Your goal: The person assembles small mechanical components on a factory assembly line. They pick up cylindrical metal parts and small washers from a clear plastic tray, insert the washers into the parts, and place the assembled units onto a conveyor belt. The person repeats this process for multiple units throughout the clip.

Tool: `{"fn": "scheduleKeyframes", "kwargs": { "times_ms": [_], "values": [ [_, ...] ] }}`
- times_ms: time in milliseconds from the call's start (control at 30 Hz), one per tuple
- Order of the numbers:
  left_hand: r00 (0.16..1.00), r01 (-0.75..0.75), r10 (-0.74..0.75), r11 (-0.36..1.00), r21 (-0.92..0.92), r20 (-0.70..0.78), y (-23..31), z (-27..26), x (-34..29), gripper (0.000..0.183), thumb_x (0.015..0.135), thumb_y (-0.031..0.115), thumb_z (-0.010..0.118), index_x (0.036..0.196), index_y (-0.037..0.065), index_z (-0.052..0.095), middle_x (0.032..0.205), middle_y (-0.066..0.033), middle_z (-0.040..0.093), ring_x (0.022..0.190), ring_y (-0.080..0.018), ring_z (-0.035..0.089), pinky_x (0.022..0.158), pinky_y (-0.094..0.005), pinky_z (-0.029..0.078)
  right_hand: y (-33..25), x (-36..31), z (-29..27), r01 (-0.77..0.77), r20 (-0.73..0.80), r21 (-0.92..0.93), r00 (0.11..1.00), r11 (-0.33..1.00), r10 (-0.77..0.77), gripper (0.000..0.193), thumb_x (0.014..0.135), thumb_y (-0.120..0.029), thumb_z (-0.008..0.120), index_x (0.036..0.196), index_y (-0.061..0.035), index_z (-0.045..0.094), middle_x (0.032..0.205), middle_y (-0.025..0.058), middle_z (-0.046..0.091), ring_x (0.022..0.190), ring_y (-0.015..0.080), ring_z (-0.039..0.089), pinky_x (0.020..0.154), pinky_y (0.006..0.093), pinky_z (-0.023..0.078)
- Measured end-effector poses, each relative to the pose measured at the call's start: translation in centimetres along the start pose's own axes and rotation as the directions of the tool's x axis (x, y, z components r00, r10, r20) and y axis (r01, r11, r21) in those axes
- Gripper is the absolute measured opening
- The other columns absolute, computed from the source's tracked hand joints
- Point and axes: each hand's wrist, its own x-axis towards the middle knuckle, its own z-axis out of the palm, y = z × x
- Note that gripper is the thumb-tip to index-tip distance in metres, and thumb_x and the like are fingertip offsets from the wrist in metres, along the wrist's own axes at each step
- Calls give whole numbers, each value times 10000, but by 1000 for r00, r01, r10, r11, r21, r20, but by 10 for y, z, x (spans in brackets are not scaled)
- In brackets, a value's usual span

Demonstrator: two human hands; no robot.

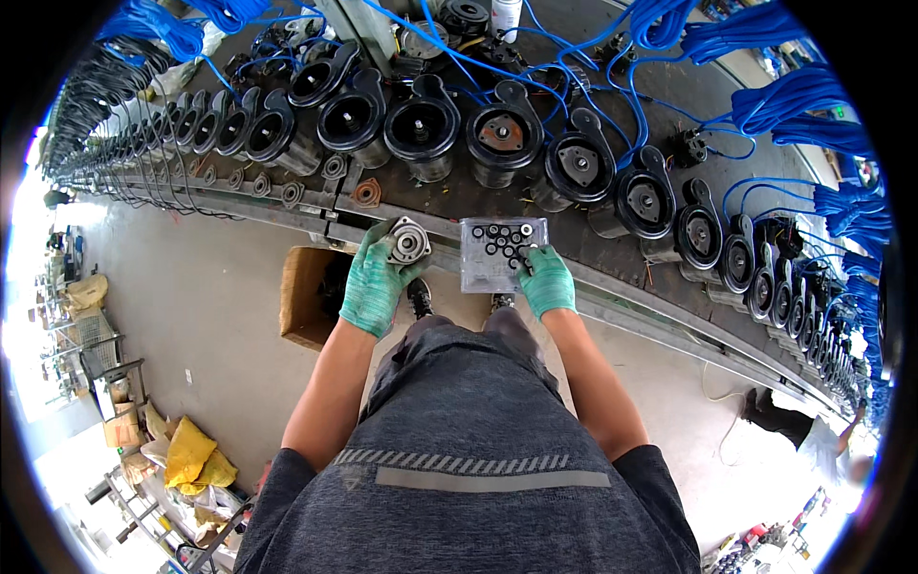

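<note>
My left hand (369, 289), in a green knit glove, grips a round metal flange (409, 241) with a ring-shaped centre and lobes at its edge. It is held just in front of the bench edge. To its right, a clear plastic box (486, 278) with several small black rings (492, 247) in it sits at the bench edge. My right hand (549, 285), gloved alike, has its fingers drawn together at the box's right side, touching the rings' area. Whether a ring is between those fingertips is too small to tell.
Black round pump-like housings (421, 129) stand in a long row along the bench (435, 203). Blue cable coils (794, 100) hang above. A rusty flange (366, 192) lies near the bench edge. An open cardboard box (304, 297) is on the floor. Another person (824, 448) is at far right.
</note>
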Motion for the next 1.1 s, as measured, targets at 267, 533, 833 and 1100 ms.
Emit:
{"fn": "scheduleKeyframes", "kwargs": {
  "times_ms": [267,533,833,1100],
  "values": [
    [1000,-29,28,998,57,12,5,-52,1,369,1030,151,567,1382,67,495,1299,-98,594,1149,-244,623,989,-462,565,-5,19,32,115,72,-412,993,904,-93,320,809,-292,716,1039,-76,662,1144,172,670,1076,362,631,903,480,529],
    [1000,20,-19,998,66,-13,20,-74,2,378,1053,178,513,1429,138,488,1272,-54,620,1099,-204,658,929,-383,589,-19,28,30,87,105,-508,994,857,-39,204,841,-253,682,953,-83,696,999,168,699,909,372,681,817,481,552],
    [986,-5,50,963,-269,159,26,-92,21,464,1021,86,519,1473,48,418,1344,-106,573,1185,-279,623,1020,-468,550,-60,24,7,-118,-41,-34,992,992,117,198,847,-152,690,1003,-35,720,876,187,716,750,306,704,716,407,554],
    [911,-140,138,990,-23,389,40,-64,4,643,946,196,666,1505,61,377,1396,-124,514,1283,-264,544,1060,-462,516,-233,19,-22,-28,140,548,988,836,-58,163,959,-109,651,1068,1,702,784,22,666,650,87,565,608,276,481]
  ]
}}
